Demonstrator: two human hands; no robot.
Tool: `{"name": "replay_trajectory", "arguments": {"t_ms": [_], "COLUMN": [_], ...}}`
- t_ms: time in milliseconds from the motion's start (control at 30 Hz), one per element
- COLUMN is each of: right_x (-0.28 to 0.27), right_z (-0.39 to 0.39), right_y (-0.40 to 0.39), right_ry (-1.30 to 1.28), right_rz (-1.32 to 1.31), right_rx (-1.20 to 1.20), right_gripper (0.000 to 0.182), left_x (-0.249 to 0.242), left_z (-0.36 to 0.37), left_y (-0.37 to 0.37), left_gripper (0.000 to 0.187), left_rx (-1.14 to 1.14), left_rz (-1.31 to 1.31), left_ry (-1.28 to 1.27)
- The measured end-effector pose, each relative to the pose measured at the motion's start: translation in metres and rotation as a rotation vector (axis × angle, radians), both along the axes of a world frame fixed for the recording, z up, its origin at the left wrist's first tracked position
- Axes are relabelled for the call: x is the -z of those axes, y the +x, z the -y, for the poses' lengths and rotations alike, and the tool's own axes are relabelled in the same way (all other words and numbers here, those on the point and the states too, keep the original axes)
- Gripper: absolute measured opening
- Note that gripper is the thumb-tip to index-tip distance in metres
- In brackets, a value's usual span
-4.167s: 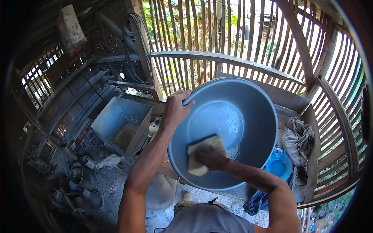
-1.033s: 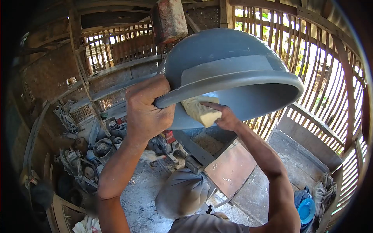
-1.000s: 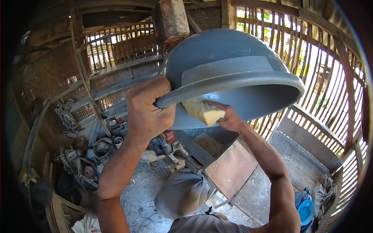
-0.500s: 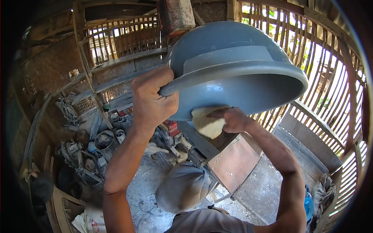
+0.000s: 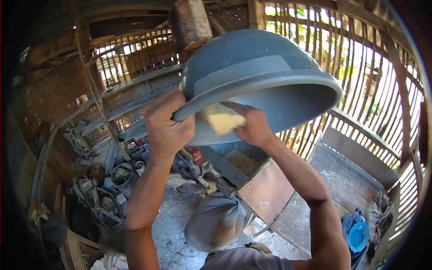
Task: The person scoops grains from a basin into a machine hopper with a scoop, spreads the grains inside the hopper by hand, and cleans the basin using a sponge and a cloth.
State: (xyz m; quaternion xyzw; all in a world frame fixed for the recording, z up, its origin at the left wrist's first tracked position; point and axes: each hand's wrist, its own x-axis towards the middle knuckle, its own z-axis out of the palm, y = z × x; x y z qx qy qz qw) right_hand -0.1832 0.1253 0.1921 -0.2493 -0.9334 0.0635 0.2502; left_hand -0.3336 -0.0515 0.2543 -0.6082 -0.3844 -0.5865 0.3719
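Observation:
A large grey-blue plastic basin [image 5: 256,49] is held up tilted, its open side facing down and toward me. My left hand [image 5: 170,126] is closed around its rim at the left edge. Inside the basin, my right hand [image 5: 254,128] grips a soft-looking pale yellow pad [image 5: 223,121], partly blurred, against or close to the inner wall near the left side. Below the basin stands a wooden bin [image 5: 227,167] with tan powdery material [image 5: 243,162] in it.
A full, tied grey sack [image 5: 213,225] stands on the powder-dusted floor beneath my arms. Machine parts [image 5: 96,193] and a bucket [image 5: 121,173] crowd the left. A beam end [image 5: 191,27] hangs behind the basin. At right lies a small blue basin [image 5: 359,236] near the slatted wall.
The yellow pad and my right hand have moved left and up along the basin's inside. The basin and my left hand sit slightly further left in view.

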Motion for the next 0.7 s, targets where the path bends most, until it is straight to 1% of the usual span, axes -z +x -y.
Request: {"name": "replay_trajectory", "arguments": {"t_ms": [33, 67, 100, 167, 200, 267, 300, 367, 400, 433, 500, 567, 600, 633, 700], "right_x": [-0.01, 0.024, 0.058, 0.101, 0.095, 0.075, 0.063, 0.07, 0.075, 0.092, 0.136, 0.188, 0.21, 0.236, 0.243], "right_z": [0.009, -0.009, -0.017, -0.01, -0.006, 0.002, 0.01, 0.013, 0.021, 0.021, 0.014, 0.002, -0.001, -0.008, 0.021], "right_y": [-0.01, -0.028, -0.038, -0.007, 0.008, 0.051, 0.078, 0.127, 0.151, 0.179, 0.235, 0.276, 0.295, 0.312, 0.338], "right_ry": [-0.052, 0.485, 0.505, 0.47, 0.39, 0.238, 0.141, 0.019, -0.044, -0.08, -0.01, 0.023, -0.017, -0.046, -0.035], "right_rz": [0.087, -0.278, -0.054, 0.258, 0.227, 0.165, -0.028, -0.635, -0.843, -1.021, -1.034, -0.873, -0.65, -0.61, -0.484], "right_rx": [-0.018, -0.343, -0.321, -0.298, -0.255, -0.143, -0.165, -0.146, -0.056, 0.027, 0.371, 0.743, 0.86, 0.832, 0.931], "right_gripper": [0.071, 0.078, 0.084, 0.08, 0.077, 0.073, 0.065, 0.062, 0.061, 0.063, 0.066, 0.075, 0.082, 0.087, 0.091], "left_x": [-0.002, -0.002, -0.002, 0.004, 0.005, 0.001, -0.003, -0.005, -0.007, -0.01, -0.011, -0.01, -0.007, 0.0, 0.012], "left_z": [-0.001, -0.002, -0.003, -0.003, -0.005, -0.013, -0.016, -0.033, -0.042, -0.048, -0.058, -0.072, -0.075, -0.081, -0.091], "left_y": [0.005, 0.007, 0.003, -0.013, -0.021, -0.031, -0.032, -0.03, -0.017, -0.004, 0.02, 0.051, 0.074, 0.097, 0.138], "left_gripper": [0.02, 0.019, 0.017, 0.014, 0.008, 0.009, 0.011, 0.014, 0.015, 0.017, 0.021, 0.026, 0.03, 0.031, 0.033], "left_rx": [0.004, 0.005, -0.067, -0.207, -0.236, -0.267, -0.263, -0.203, -0.168, -0.14, -0.073, 0.02, 0.093, 0.085, 0.054], "left_rz": [-0.003, -0.004, 0.007, 0.034, 0.035, 0.076, 0.107, 0.236, 0.27, 0.304, 0.391, 0.498, 0.577, 0.607, 0.66], "left_ry": [0.019, 0.039, 0.035, 0.016, 0.04, 0.072, 0.05, 0.076, 0.09, 0.1, 0.091, 0.053, -0.026, -0.072, -0.139]}}
